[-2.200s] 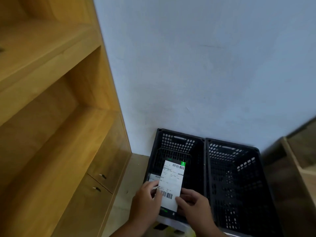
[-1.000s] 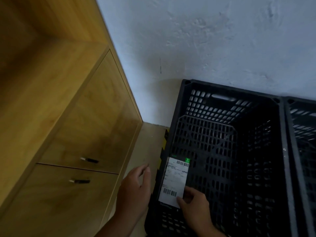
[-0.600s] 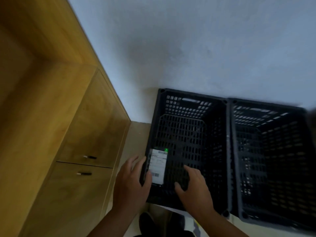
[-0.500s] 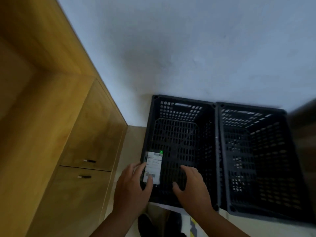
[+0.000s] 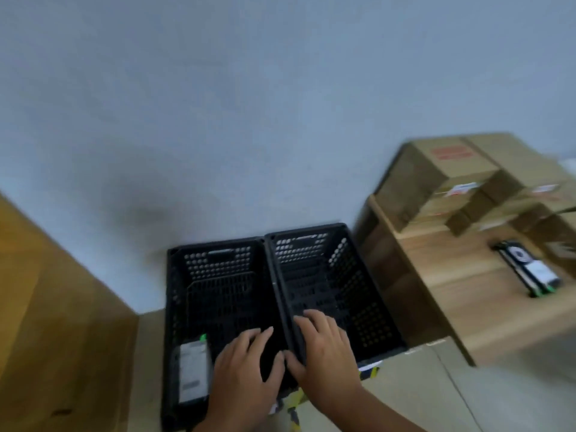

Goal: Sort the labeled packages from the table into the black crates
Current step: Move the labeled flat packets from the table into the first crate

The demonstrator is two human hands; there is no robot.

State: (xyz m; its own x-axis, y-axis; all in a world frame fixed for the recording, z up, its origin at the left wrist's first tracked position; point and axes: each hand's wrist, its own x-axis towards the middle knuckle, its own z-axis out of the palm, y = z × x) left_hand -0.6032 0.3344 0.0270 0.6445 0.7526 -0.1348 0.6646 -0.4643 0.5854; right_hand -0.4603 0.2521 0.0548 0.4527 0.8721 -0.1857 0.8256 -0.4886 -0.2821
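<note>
Left hand [image 5: 246, 366] and right hand [image 5: 324, 353], fingers spread and empty, above two crates [image 5: 271, 244]; a labeled package [image 5: 192, 372] lies in the left one.

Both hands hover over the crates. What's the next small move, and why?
Probably reach the right hand toward the black package on the table: it and the left hand hold nothing, and the left crate already holds a labeled package.
</note>
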